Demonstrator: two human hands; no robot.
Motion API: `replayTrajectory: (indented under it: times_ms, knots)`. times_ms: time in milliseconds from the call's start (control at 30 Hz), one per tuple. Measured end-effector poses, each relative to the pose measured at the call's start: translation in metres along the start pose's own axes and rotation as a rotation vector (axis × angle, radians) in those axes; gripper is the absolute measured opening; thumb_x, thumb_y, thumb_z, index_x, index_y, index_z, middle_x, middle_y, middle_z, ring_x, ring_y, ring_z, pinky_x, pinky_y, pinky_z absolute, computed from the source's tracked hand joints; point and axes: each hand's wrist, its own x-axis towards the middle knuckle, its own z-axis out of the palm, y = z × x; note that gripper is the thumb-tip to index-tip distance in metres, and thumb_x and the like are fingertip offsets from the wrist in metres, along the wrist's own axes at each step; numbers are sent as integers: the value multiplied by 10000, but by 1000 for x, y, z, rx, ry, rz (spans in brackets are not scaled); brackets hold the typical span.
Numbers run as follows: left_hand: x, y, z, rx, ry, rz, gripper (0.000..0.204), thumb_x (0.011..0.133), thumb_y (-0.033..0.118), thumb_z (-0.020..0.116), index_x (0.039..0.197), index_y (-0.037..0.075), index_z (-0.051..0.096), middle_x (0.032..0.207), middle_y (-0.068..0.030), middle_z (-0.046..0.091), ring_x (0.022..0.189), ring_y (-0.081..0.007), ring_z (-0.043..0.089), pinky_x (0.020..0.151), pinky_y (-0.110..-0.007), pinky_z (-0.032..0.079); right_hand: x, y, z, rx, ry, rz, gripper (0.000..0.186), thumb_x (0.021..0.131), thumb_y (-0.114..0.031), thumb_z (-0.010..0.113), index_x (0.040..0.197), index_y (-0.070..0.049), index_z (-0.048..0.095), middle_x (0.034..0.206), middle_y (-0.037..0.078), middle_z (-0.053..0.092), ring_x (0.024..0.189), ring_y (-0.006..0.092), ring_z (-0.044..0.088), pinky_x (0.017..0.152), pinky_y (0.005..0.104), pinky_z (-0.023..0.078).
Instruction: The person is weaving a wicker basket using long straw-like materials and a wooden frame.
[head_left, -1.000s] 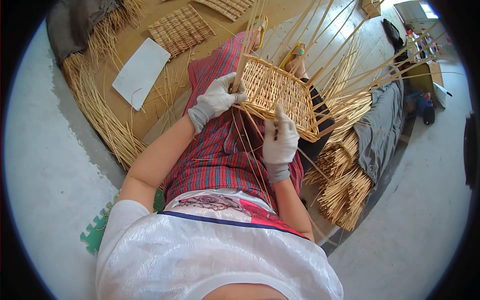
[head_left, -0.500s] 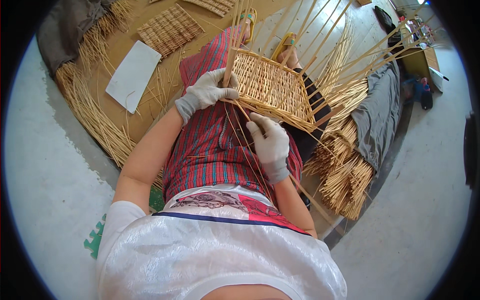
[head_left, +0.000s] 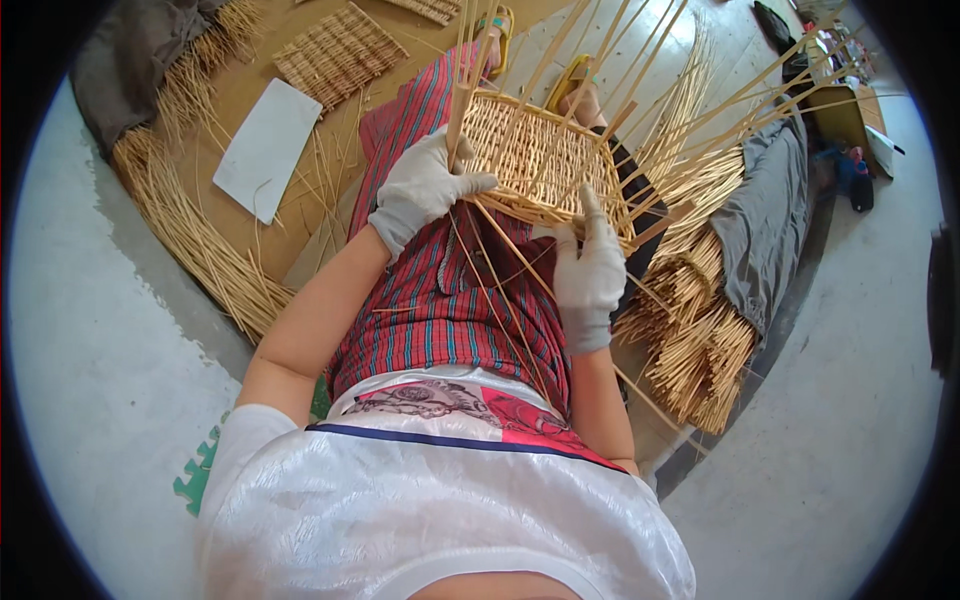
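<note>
A woven wicker basket base (head_left: 535,155) rests over my lap, with long pale stakes rising from its edges. My left hand (head_left: 425,188), in a whitish work glove, is closed around its near left corner, thumb along the near edge. There, a flat upright stake (head_left: 458,122) stands by my fingers. My right hand (head_left: 588,275), gloved too, grips the near edge toward the right corner. Its index finger lies up over the weave; the other fingers are partly hidden. Thin loose strands (head_left: 515,248) trail from the left corner across the red checked cloth (head_left: 430,340) on my lap.
Bundles of cut wicker rods (head_left: 690,340) lie at the right, partly under a grey cloth (head_left: 765,225). More rods (head_left: 205,240) lie along the left. A white board (head_left: 268,150) and a woven panel (head_left: 340,58) are on the brown floor sheet (head_left: 240,80).
My right hand has moved right and up from the loose strands to the basket's near edge. My left hand has shifted slightly right, still on the corner.
</note>
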Motion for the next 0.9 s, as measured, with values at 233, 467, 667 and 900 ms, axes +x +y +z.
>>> replayTrajectory:
  times_ms: [233, 467, 667, 900]
  knots:
    - [3, -20, -14, -174, -107, 53, 415, 919, 374, 793, 1070, 27, 623, 847, -20, 615, 797, -123, 540, 788, -305, 491, 16, -7, 44, -423, 224, -434, 1145, 699, -500, 877, 1598, -56, 324, 1183, 110, 681, 1048, 299, 618, 974, 437, 427]
    - [-17, -4, -6, -79, 144, -17, 334, 995, 302, 687, 1224, 66, 628, 1054, -93, 673, 986, -208, 625, 926, -369, 481, 43, 7, 55, -181, 337, -477, 492, 713, -197, 898, 1169, -122, 730, 844, 69, 731, 701, 244, 670, 670, 392, 543]
    - [-38, 22, 38, 765, 237, 828, 551, 918, 98, 628, 1455, 160, 521, 1211, -94, 625, 1102, -278, 627, 1069, -471, 434, 37, 18, 40, -143, 209, -485, 472, 763, -137, 828, 1219, -113, 708, 820, 103, 674, 783, 307, 654, 730, 435, 532]
    - [-22, 9, 50, 788, -23, 633, 626, 891, 44, 589, 1500, 164, 503, 971, -74, 655, 938, -274, 674, 967, -452, 486, -15, 41, 12, 404, 78, -338, 414, 902, -39, 731, 1305, -96, 661, 1048, 111, 726, 903, 224, 712, 794, 328, 575]
